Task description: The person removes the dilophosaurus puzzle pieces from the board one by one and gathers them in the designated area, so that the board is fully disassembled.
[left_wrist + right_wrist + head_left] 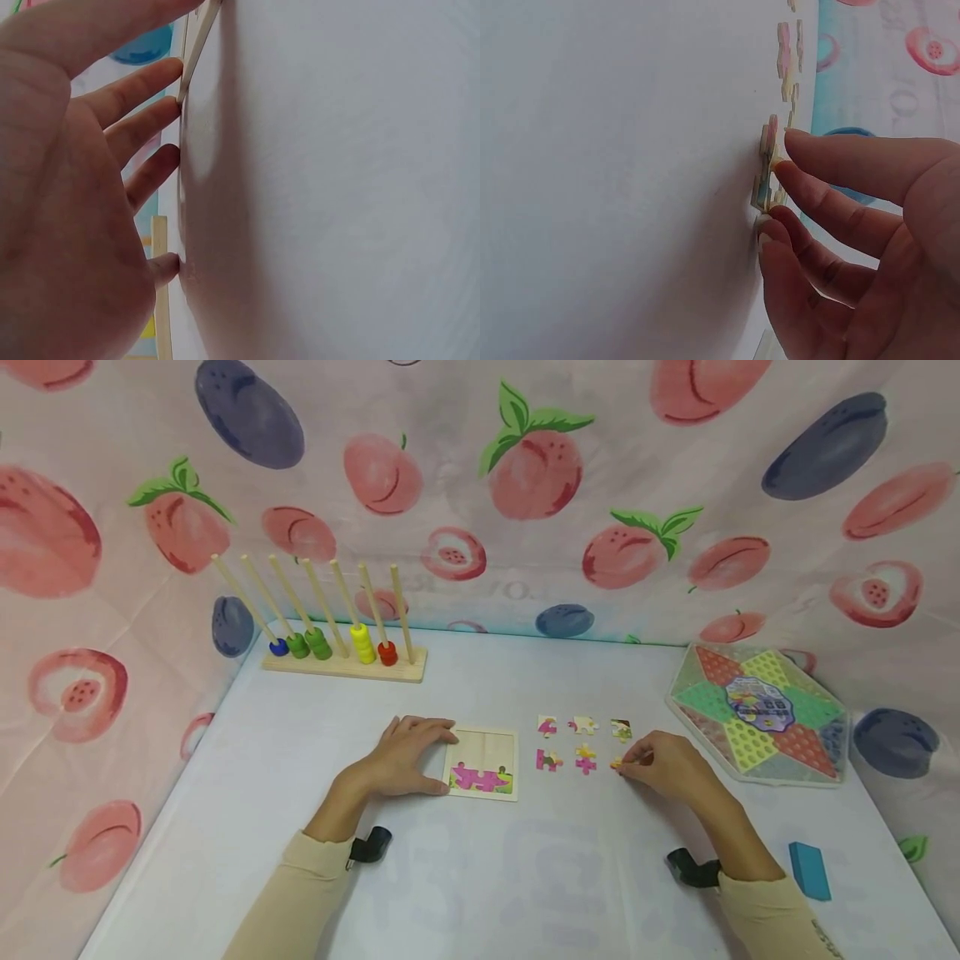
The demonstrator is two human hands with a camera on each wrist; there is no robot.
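Observation:
A shallow wooden puzzle tray (482,739) lies mid-table, its near row filled with pink and green pieces and its far part bare wood. My left hand (405,758) spans the tray's left side, thumb at the near corner and index finger at the far corner. In the left wrist view the fingers (142,94) are spread and fairly straight, some touching the table. My right hand (663,764) pinches a small puzzle piece (617,764), mostly covered by the fingertips. Several loose pieces lie in two rows, including a pink one (547,760) and a yellow-and-pink one (586,760).
A wooden bead abacus (345,668) with upright rods stands back left. The hexagonal Chinese checkers board (761,710) lies to the right of the right hand. Beside the right forearm is a blue block (810,870). A fruit-print cloth (450,460) hangs behind the table.

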